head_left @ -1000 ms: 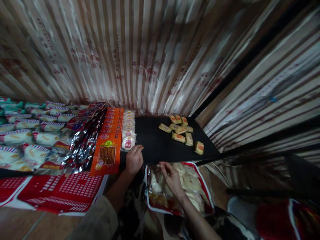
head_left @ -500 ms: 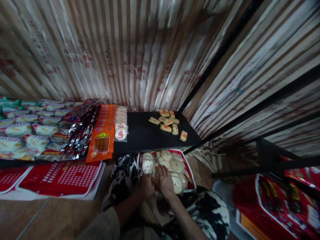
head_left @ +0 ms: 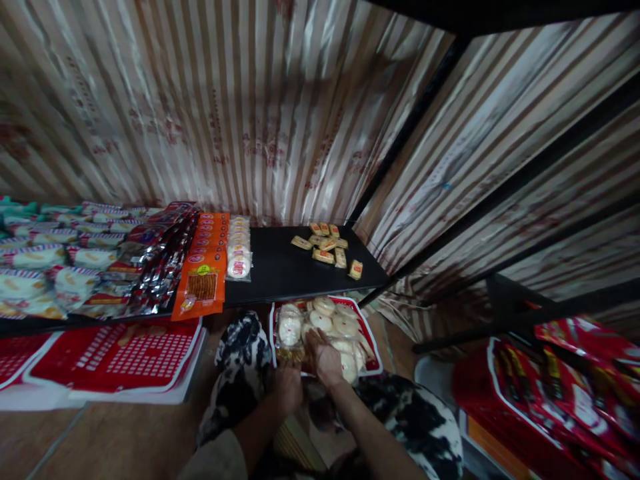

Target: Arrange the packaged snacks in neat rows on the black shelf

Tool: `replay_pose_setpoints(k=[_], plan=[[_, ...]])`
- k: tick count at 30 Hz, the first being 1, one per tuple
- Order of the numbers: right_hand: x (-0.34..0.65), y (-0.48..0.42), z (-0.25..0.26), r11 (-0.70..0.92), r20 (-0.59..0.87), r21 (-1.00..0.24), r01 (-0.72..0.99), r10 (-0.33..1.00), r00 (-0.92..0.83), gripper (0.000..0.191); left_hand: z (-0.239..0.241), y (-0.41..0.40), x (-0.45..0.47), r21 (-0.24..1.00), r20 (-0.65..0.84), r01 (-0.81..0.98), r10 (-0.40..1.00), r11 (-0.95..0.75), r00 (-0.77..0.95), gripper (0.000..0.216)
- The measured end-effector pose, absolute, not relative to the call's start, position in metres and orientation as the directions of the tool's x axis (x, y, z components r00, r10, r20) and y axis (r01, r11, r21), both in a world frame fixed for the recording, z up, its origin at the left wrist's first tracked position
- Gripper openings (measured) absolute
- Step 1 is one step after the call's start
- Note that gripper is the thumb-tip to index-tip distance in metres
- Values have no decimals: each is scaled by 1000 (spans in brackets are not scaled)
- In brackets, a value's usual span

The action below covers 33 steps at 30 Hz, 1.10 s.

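Observation:
Between my knees, a red basket with a white rim (head_left: 376, 343) holds clear-wrapped packs of round white crackers (head_left: 345, 325). My left hand (head_left: 288, 385) is at the basket's near left edge, its fingers closed at the end of a gold-coloured packet (head_left: 290, 355). Just beyond that packet is another wrapped pack of white crackers (head_left: 290, 325). My right hand (head_left: 325, 357) reaches over the basket's near edge, fingers stretched out and touching the packs in the middle. Its fingertips are dim and partly blurred.
A black shelf (head_left: 273, 260) bears small yellow packets (head_left: 325, 245), a cracker pack (head_left: 239, 250), orange snack bags (head_left: 203, 267) and rows of wrapped goods. More red baskets stand below left (head_left: 120, 360) and at right (head_left: 475, 393). Black frame bars (head_left: 400, 150) cross before striped sheeting.
My hands have moved apart, the left one drawn back slightly towards me. The gold-coloured packet now shows in front of it. The view has shifted a little.

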State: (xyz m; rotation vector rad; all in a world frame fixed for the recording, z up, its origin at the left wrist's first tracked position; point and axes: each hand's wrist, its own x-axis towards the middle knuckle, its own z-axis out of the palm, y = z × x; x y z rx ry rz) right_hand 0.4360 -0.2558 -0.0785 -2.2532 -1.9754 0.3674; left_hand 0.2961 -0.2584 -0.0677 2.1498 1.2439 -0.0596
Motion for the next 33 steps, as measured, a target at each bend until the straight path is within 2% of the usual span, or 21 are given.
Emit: replay_pose_setpoints(k=[5, 13, 18, 26, 31, 33], plan=[[430, -258, -60, -150, -81, -237, 960, 988, 134, 36, -65, -268, 283, 506, -301, 778, 770, -372, 563, 38], [418, -268, -49, -305, -161, -193, 933, 947, 276, 31, -82, -280, 270, 502, -294, 766, 753, -402, 588, 59], [412, -270, -42, -321, -185, -173, 931, 939, 289, 32, -76, -280, 267, 486, -305, 794, 780, -366, 547, 49], [393, -266, -50, -234, -165, -260, 937, 967, 196, 29, -67, -284, 247, 470, -291, 843, 855, -263, 429, 37], [385, -271, -53, -41, -92, -384, 922, 996, 6, 27, -74, -291, 246, 492, -263, 841, 883, -223, 388, 36], [385, -282, -56, -5, -46, -423, 906, 999, -16, 29, -75, -293, 251, 493, -251, 847, 900, -198, 356, 36]])
